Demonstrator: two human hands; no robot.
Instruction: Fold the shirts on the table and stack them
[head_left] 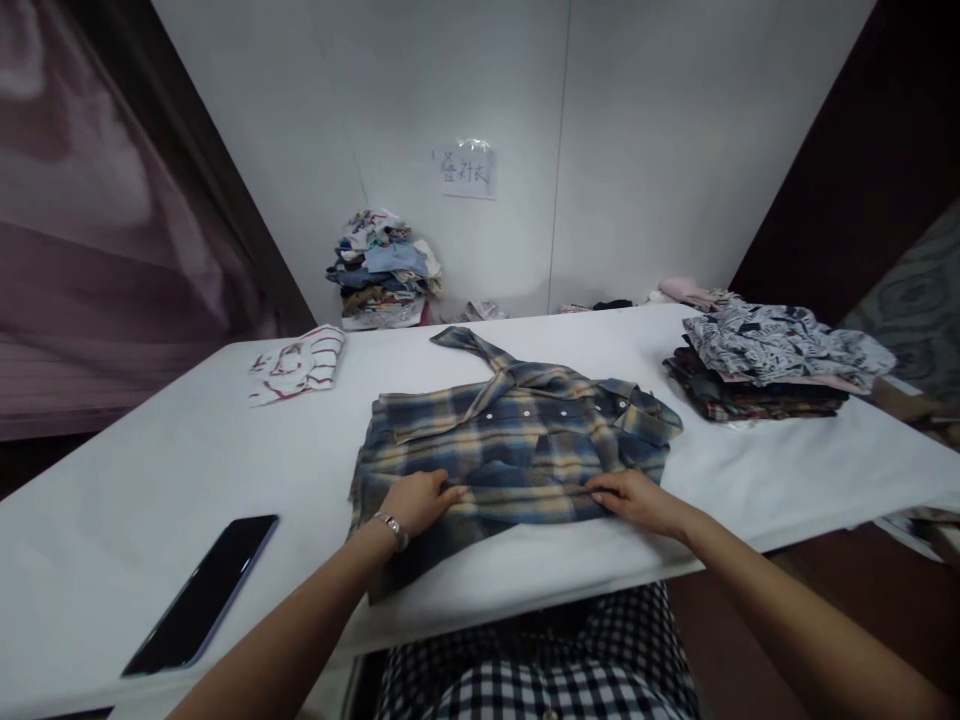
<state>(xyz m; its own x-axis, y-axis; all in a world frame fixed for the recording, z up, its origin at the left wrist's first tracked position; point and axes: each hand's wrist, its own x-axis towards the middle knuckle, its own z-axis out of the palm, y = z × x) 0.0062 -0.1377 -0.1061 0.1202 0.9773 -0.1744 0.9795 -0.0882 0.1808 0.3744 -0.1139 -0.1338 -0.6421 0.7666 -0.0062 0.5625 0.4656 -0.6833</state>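
A plaid shirt (525, 425) in blue, yellow and grey lies on the white-covered table, its row of white buttons facing up and its collar to the right. One sleeve (472, 345) sticks out past the far side. At the near edge of the shirt, my left hand (416, 500) pinches the cloth towards the left end. My right hand (630, 498) grips the same near edge further right, thumb and fingers closed on the fabric. A strip of darker cloth hangs loose below my left hand, towards the table's front edge.
A black phone (206, 595) lies at front left. Behind it sits a folded white garment with red stripes (300, 362). Stacked clothes (386, 265) stand at the back, and another pile (780, 350) is on the right. A handwritten paper sign (469, 172) hangs on the wall.
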